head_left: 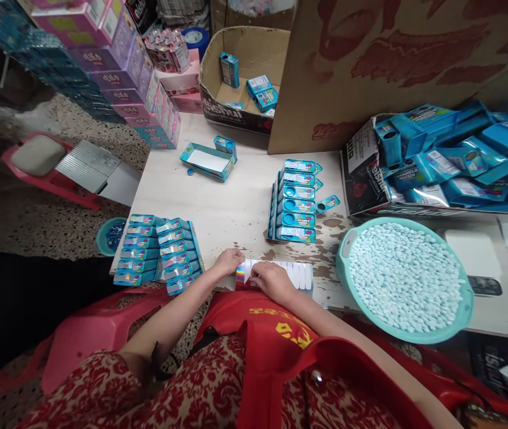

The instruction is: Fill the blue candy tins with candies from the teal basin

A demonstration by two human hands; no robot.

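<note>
My left hand (228, 262) is at the left edge of a sticker sheet (296, 274) near the table's front edge, its fingers pinched together. Over the same sheet lies my right hand (272, 280), fingers curled down onto it; what the fingertips hold is too small to tell. Beyond the sheet, a row of blue boxes (299, 205) stands with round holes upward. Two rows of blue boxes (176, 256) with shiny strips on top are to the left of my left hand. A small blue box (328, 204) lies beside the middle row.
A teal basin (346, 262) of pale candies stands at the right, before a carton (361, 173) heaped with blue boxes. An open blue tray box (207, 161) lies farther back. Stacked purple boxes (124, 77) rise at the back left, beside an open carton (240, 44).
</note>
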